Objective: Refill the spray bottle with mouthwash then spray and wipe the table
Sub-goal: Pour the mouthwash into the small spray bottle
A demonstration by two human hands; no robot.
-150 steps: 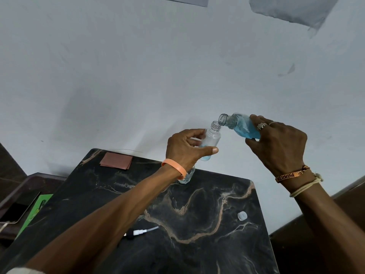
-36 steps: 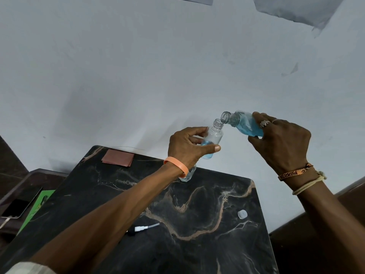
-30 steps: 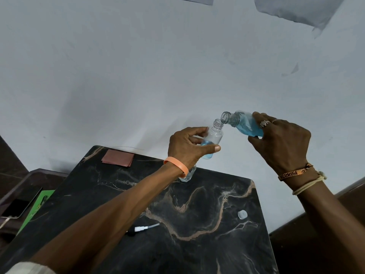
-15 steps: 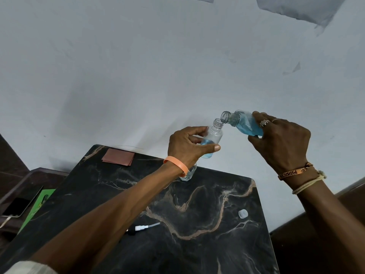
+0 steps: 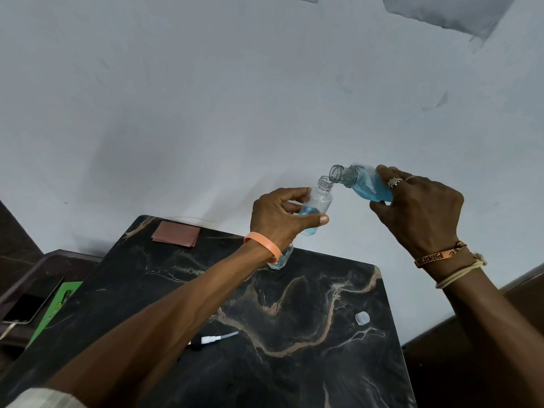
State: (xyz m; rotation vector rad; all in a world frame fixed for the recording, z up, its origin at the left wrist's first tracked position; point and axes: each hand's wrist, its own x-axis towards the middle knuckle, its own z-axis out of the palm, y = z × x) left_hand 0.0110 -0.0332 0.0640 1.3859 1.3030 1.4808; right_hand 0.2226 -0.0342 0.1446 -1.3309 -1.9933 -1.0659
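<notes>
My left hand (image 5: 281, 217) grips a small clear spray bottle (image 5: 317, 201) with its top off, held upright above the far edge of the black marble table (image 5: 294, 334). Blue liquid fills its lower part. My right hand (image 5: 421, 213) holds a clear mouthwash bottle (image 5: 363, 184) of blue liquid, tilted with its open neck just above the spray bottle's mouth. The spray pump head (image 5: 210, 338) with its tube lies on the table near my left forearm. A folded brown cloth (image 5: 176, 233) lies at the table's far left corner.
A small clear cap (image 5: 362, 318) lies on the table's right side. A small glass jar (image 5: 279, 258) stands behind my left wrist. A phone (image 5: 29, 301) and a green sheet (image 5: 56, 307) rest on a lower dark surface at left. A pale wall rises behind the table.
The blue liquid level in the spray bottle has risen over the last seconds. Both hands have stayed almost still, with the mouthwash bottle's neck close to the spray bottle's mouth.
</notes>
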